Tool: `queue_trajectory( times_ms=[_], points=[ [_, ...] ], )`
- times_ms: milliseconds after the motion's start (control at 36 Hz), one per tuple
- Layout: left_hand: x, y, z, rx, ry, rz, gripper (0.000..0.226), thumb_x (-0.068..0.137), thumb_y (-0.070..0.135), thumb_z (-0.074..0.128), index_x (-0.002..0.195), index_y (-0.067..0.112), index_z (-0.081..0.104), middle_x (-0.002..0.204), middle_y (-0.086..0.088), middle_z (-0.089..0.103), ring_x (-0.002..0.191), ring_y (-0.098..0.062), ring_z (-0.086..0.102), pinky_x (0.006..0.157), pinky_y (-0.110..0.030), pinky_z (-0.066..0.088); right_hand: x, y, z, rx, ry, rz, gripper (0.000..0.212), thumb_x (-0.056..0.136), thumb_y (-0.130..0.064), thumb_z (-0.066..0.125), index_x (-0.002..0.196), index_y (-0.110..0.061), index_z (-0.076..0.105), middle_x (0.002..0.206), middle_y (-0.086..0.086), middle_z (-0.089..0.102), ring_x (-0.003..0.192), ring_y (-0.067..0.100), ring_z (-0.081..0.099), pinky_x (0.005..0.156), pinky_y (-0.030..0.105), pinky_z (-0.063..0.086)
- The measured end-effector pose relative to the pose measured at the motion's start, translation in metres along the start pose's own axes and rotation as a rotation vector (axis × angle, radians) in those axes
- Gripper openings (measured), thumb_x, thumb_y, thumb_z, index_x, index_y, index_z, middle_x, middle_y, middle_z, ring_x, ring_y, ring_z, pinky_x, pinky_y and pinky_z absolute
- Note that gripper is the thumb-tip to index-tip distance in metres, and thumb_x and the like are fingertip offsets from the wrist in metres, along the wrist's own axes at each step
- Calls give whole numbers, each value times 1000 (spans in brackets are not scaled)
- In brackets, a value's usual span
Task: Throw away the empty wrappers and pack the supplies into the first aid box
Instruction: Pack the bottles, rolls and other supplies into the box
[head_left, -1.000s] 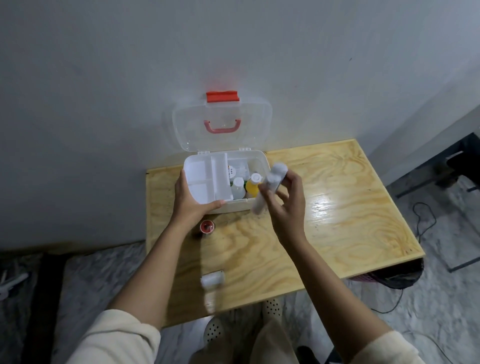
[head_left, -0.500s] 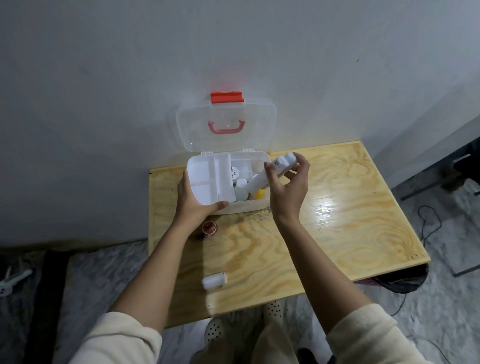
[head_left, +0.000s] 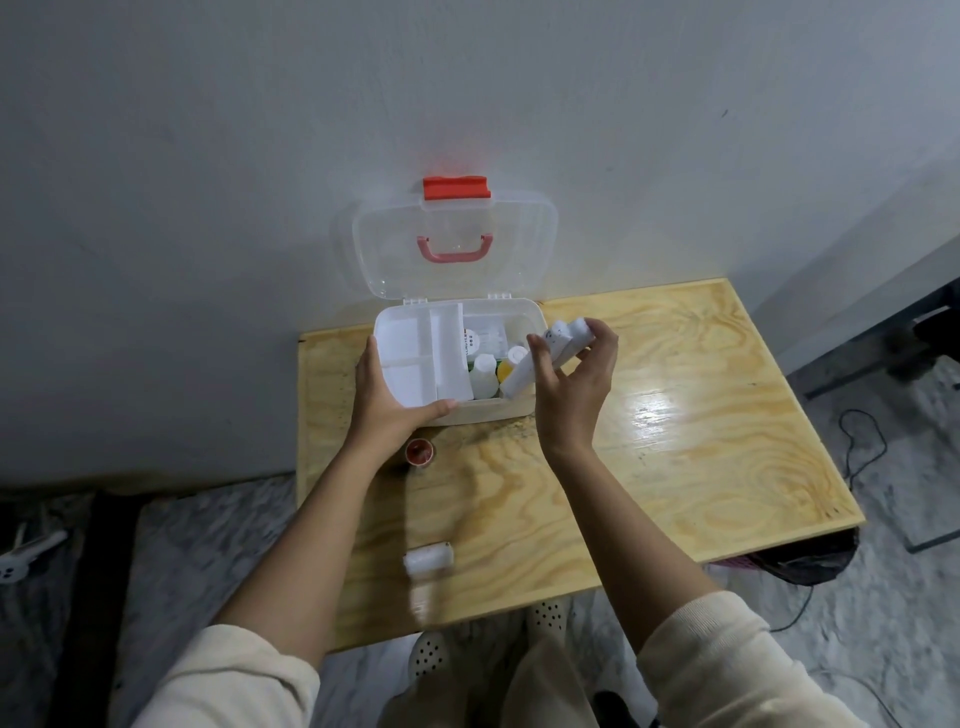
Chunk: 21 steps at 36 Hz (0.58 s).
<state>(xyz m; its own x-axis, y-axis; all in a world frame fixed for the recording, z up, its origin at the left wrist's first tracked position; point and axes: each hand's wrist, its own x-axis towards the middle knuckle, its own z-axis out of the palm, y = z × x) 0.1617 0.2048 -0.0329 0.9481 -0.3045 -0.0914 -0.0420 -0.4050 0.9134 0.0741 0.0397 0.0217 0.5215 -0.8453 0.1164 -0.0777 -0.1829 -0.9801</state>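
The white first aid box (head_left: 485, 413) stands open at the table's far edge, its clear lid (head_left: 452, 249) with a red latch leaning on the wall. My left hand (head_left: 387, 402) grips the white divided tray (head_left: 421, 358) at the box's left side. My right hand (head_left: 574, 387) holds a long white pack (head_left: 548, 353) tilted over the box's right rim, its lower end inside. Small bottles (head_left: 485, 371), one yellow, stand in the box. A white gauze roll (head_left: 428, 559) lies near the table's front edge. A small red-cored tape roll (head_left: 420, 451) sits just in front of the box.
The wooden table (head_left: 675, 441) is pushed against a grey wall. A dark bin bag (head_left: 802, 564) shows under the table's right front corner. Cables run over the floor at the right. My knees and spotted slippers (head_left: 431, 652) are below the front edge.
My right hand carried the white pack from in front of the box to its right rim and dipped its lower end inside. My left hand kept its hold on the tray.
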Motion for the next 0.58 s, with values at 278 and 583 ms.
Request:
queue_trajectory(
  times_ms=[278, 583],
  points=[
    [-1, 3, 0, -13, -1, 18, 111, 49, 34, 93, 140, 28, 30, 138, 2, 39, 125, -17, 40, 94, -33, 43, 7, 1, 5, -186, 81, -6, 48, 81, -29, 70, 109, -2, 42, 105, 6, 46, 85, 13, 43, 61, 6, 35],
    [-2, 3, 1, -12, 14, 11, 113, 52, 27, 94, 143, 25, 27, 141, 0, 35, 127, -15, 37, 96, -31, 39, -4, 8, -6, -366, -266, -119, 27, 88, -37, 58, 97, -16, 44, 90, 1, 54, 81, 22, 51, 69, 40, 47]
  ],
)
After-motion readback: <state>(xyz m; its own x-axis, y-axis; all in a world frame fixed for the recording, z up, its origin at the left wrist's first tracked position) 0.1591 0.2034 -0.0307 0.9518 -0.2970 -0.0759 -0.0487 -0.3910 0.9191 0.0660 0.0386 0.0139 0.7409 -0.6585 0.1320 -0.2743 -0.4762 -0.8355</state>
